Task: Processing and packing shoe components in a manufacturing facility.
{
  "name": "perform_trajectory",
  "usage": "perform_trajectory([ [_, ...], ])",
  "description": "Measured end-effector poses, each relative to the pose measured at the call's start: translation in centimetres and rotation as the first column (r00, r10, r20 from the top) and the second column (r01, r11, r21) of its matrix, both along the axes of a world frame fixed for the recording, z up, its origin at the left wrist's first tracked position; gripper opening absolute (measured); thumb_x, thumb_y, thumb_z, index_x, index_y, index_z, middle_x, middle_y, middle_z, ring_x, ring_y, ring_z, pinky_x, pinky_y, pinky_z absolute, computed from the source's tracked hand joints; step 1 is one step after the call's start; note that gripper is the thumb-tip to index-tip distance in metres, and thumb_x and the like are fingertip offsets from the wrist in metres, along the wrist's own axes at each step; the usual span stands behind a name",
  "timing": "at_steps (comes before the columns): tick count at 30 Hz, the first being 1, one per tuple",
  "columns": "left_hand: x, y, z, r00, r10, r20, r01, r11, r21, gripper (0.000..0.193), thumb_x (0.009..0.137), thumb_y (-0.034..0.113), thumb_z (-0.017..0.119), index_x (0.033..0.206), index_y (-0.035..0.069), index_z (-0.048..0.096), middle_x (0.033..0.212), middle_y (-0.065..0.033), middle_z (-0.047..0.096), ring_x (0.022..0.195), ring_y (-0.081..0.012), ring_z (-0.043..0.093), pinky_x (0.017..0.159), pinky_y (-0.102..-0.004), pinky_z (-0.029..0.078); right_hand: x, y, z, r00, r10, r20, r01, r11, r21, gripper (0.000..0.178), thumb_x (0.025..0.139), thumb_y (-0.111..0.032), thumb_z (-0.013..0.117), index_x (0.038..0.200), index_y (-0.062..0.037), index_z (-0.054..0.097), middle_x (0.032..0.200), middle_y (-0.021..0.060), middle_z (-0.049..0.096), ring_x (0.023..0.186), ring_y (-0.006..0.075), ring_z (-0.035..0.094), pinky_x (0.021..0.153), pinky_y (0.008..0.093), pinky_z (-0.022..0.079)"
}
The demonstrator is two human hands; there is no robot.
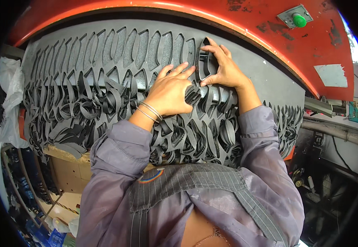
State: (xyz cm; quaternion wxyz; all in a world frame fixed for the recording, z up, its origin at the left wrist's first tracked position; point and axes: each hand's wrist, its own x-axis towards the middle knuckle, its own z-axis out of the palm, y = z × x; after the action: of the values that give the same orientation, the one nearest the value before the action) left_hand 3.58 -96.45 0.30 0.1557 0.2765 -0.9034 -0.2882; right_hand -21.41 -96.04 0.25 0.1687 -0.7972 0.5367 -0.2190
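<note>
My right hand point(226, 68) grips a leaf-shaped metal cutting die point(202, 61) with fingers and thumb. The die stands on the grey sheet point(265, 80), right of a row of cut-out slots of similar outline. Close beside it, my left hand point(168, 92) has its fingers stretched over the sheet. A small stack of dark cut pieces point(193, 95) sits between its thumb and forefinger. The palm hides part of the stack. Below both hands, the slotted sheet waste point(187, 138) hangs in curled, twisted strips toward my body.
A red machine body point(265, 49) arches across the far side, carrying a green push button point(298, 19). At the left hangs a white plastic bag point(12, 94) with dark scraps. More slotted strips point(288, 123) lie at the right edge, near a metal bar point(327, 128).
</note>
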Motion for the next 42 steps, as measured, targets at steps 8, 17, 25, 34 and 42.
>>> perform_trajectory([
  [8,5.1,-1.5,6.1,0.779,0.384,-0.496,-0.222,0.908,0.355,0.03,0.07,0.002,0.076,0.094,0.004,0.059,0.094,-0.0082,0.071,0.088,-0.014,0.067,0.079,-0.032,0.054,1.4,5.0,8.4,0.919,-0.321,0.227,0.324,0.946,0.027,0.091,0.062,-0.029,0.089,0.138,-0.011,0.042,0.119,0.0186,0.058,0.108,0.0268,0.058,0.091,0.0388,0.047],
  [17,14.4,-9.1,15.7,0.285,0.453,-0.845,-0.748,0.656,0.099,0.029,0.074,0.013,0.081,0.094,-0.001,0.064,0.086,-0.0033,0.069,0.073,-0.0084,0.062,0.07,-0.025,0.051,3.2,9.7,17.1,0.687,-0.644,0.336,0.688,0.429,-0.586,0.029,0.081,-0.02,0.077,0.089,-0.004,0.055,0.07,0.0044,0.055,0.061,0.0143,0.052,0.06,0.0273,0.047],
  [25,16.7,7.4,8.8,0.896,0.279,-0.344,-0.263,0.96,0.096,0.033,0.06,0.017,0.077,0.088,0.006,0.064,0.082,-0.0052,0.066,0.076,-0.0155,0.064,0.073,-0.0314,0.052,12.2,21.4,9.6,0.918,-0.388,0.078,0.396,0.904,-0.164,0.033,0.078,-0.032,0.078,0.085,-0.0053,0.06,0.077,0.0142,0.061,0.072,0.0234,0.062,0.064,0.0366,0.05],
  [34,14.0,18.1,3.9,0.968,0.136,0.213,-0.154,0.986,0.071,0.037,0.058,0.032,0.072,0.081,0.004,0.067,0.077,-0.0213,0.066,0.077,-0.0395,0.065,0.072,-0.045,0.053,19.0,29.7,1.6,0.868,-0.26,-0.422,0.253,0.965,-0.072,0.042,0.059,-0.022,0.082,0.089,-0.0061,0.057,0.089,0.01,0.058,0.089,0.0277,0.061,0.072,0.0387,0.053],
  [42,14.8,19.6,4.3,0.979,0.092,0.184,-0.119,0.982,0.144,0.04,0.057,0.032,0.072,0.084,0.004,0.067,0.077,-0.0215,0.066,0.076,-0.0403,0.064,0.074,-0.0439,0.053,18.1,30.9,3.0,0.932,-0.117,-0.342,0.151,0.986,0.073,0.039,0.06,-0.02,0.082,0.085,-0.0053,0.057,0.083,0.0112,0.057,0.083,0.0317,0.062,0.072,0.0418,0.051],
])
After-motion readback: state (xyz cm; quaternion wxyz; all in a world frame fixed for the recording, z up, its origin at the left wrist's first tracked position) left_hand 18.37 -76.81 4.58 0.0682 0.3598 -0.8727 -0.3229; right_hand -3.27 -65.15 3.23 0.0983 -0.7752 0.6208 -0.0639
